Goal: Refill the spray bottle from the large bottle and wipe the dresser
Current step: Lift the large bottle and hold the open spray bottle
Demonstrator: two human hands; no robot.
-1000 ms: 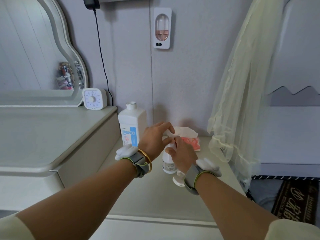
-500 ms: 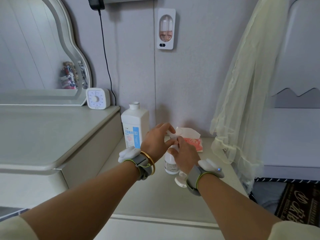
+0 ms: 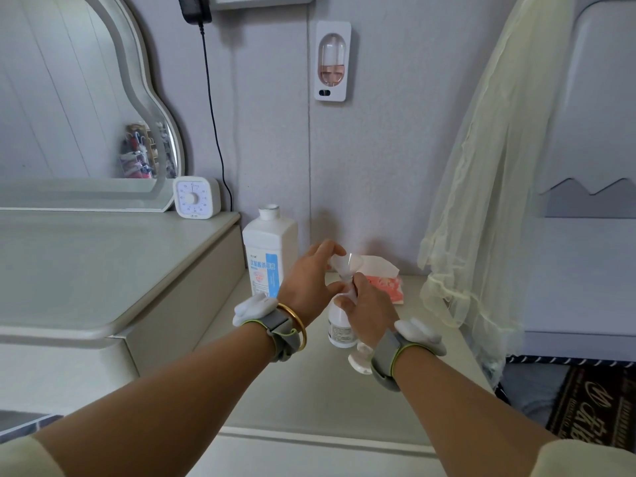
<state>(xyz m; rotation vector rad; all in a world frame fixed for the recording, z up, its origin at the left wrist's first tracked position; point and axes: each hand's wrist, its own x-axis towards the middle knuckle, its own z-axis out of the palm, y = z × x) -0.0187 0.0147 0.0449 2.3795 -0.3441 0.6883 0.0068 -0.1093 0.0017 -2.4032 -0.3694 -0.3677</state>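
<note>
Spray bottle [image 3: 340, 327]: upright on low tabletop [image 3: 309, 390], clear funnel [image 3: 347, 266] in neck. L hand [image 3: 309, 284] pinches funnel rim; R hand [image 3: 370, 309] grips funnel stem/bottle neck. Large bottle [image 3: 270, 249]: uncapped, behind-left, by wall.

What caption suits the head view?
Both hands seat a funnel in the small bottle; large bottle stands uncapped behind.

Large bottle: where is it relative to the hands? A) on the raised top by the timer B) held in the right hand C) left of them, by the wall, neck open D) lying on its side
C: the large bottle stands upright, uncapped, left of both hands.
</note>
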